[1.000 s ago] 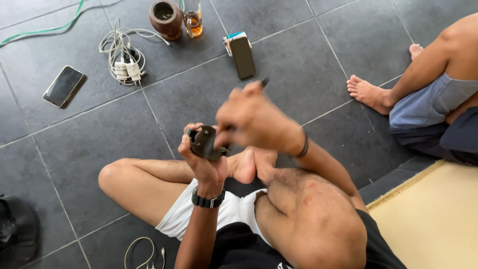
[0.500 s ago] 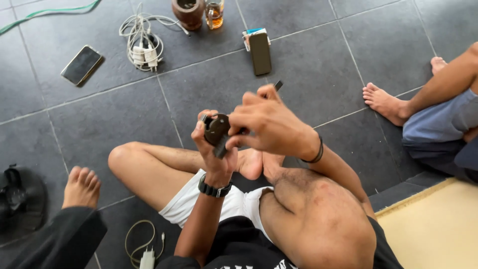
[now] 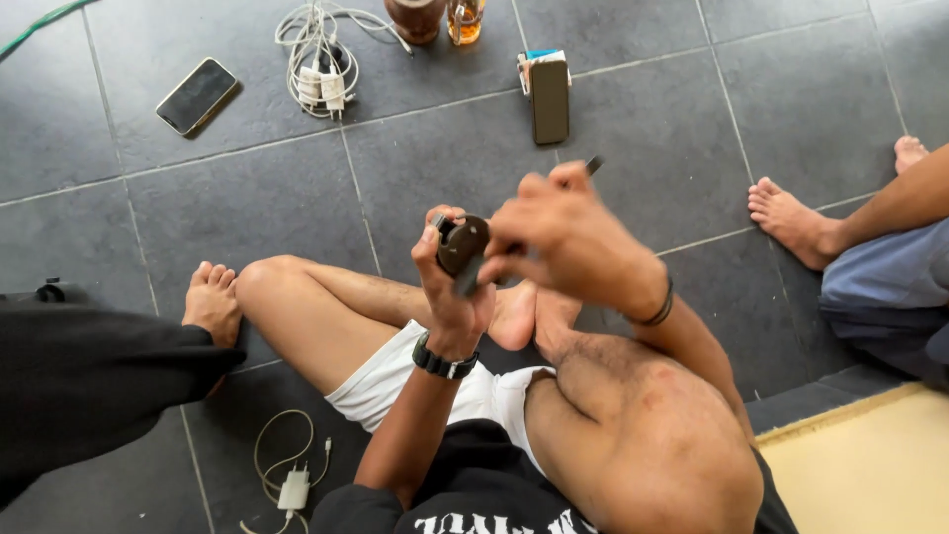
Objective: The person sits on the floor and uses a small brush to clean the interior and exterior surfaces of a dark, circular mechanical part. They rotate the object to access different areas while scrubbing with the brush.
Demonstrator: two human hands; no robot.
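I sit cross-legged on a grey tiled floor. My left hand [image 3: 450, 287], with a black watch on its wrist, grips a small round dark device [image 3: 463, 244] in front of my knees. My right hand [image 3: 568, 237], a dark band on its wrist, holds a thin dark tool [image 3: 593, 165] like a pen; the tool's upper end sticks out above my fingers and its lower end meets the round device.
On the floor ahead lie a phone [image 3: 197, 95], a bundle of white cables and chargers [image 3: 321, 69], a dark phone on a small box [image 3: 550, 97], a brown pot [image 3: 416, 17] and a glass [image 3: 465, 20]. Another person's foot [image 3: 212, 305] is left, another's [image 3: 791, 220] right. A white charger [image 3: 294, 488] lies by my hip.
The view has shifted so the floor items sit higher in frame. A person's foot and dark trouser leg have come in at the left. My hands keep working on the round device.
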